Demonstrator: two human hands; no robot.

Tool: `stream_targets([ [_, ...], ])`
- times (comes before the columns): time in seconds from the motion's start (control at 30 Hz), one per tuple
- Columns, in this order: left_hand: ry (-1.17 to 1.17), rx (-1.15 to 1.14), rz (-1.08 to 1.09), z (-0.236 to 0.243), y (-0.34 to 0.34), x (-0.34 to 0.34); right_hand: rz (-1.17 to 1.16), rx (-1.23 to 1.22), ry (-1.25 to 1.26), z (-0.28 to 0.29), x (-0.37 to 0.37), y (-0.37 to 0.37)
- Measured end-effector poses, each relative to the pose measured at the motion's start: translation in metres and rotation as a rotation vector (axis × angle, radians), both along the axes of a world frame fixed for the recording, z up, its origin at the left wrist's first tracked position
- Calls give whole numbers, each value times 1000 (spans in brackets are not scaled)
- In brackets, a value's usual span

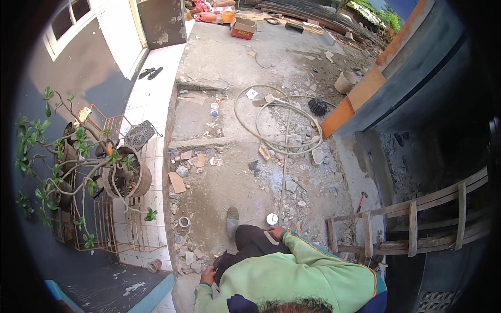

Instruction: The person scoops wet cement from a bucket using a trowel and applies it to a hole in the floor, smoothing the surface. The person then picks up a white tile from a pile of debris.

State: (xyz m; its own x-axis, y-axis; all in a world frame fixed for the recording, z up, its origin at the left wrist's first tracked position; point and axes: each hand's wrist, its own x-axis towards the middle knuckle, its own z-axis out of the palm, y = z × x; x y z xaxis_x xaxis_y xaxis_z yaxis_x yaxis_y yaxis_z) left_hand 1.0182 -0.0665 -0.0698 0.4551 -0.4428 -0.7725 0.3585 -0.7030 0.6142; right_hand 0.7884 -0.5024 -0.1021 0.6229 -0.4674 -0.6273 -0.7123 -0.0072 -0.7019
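Note:
My right hand (275, 232) is by the dark trousers (255, 240), its fingers loosely extended and nothing visible in it. Lower down on the left, my left hand (207, 276) hangs against the other trouser leg, looking empty, though its fingers are small and partly hidden. Both arms come out of light green sleeves (308, 248). A grey, dirty boot (233, 221) shows ahead of the trousers on the concrete. Just beyond my right hand, a small white round object (272, 218) sits on the ground, apart from the fingers.
A coiled hose (242, 122) lies ahead over rubble. To the right are a wooden ladder (412, 227), a red-handled tool (361, 202) and an orange-edged post (360, 99). A potted plant (128, 175) and wire rack stand left. Farther off are a cardboard box (243, 28) and bucket (345, 82).

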Motion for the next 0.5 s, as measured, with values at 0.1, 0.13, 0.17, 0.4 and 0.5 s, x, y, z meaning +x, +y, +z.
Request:
stream_targets([
  [0.1,-292,86,-270,67,-110,89,571,-261,-25,40,35,-56],
  [0.13,-324,16,-189,68,-134,111,516,-168,-12,49,57,-69],
  [0.17,-371,-37,-88,68,-154,137,399,-188,-46,67,88,-77],
  [0.4,-548,150,-738,112,-307,198,-479,164,42,69,73,-100],
  [0.5,-524,108,-854,102,-348,251,-657,240,158,29,20,-76],
])
